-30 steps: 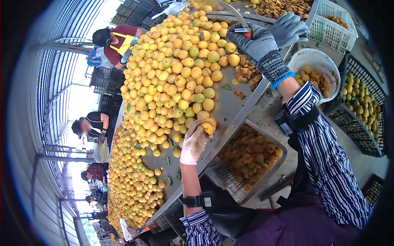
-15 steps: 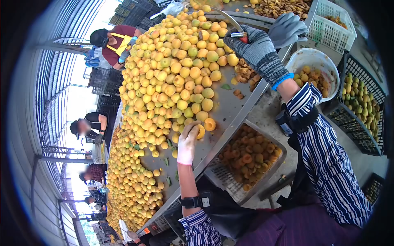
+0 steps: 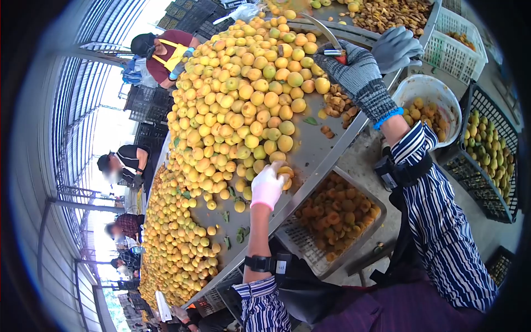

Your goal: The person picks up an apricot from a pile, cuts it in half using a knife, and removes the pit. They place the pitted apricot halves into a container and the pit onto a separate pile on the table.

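Open-sided fruit-processing shed, long metal sorting table (image 3: 315,152) heaped with apricots (image 3: 243,105), stacked crates (image 3: 145,119) at ten o'clock, workers (image 3: 163,52) alongside

The round yellow-orange apricot (image 3: 286,176) is at the near edge of the grey metal sorting table (image 3: 310,149), just beside the main fruit pile. The fingers of the left hand (image 3: 267,185) are closed on it and cover its left side. The curved steel knife with a red handle (image 3: 327,37) is clasped in the right hand (image 3: 360,74) above the table's far right edge. Its blade arcs up and to the left.
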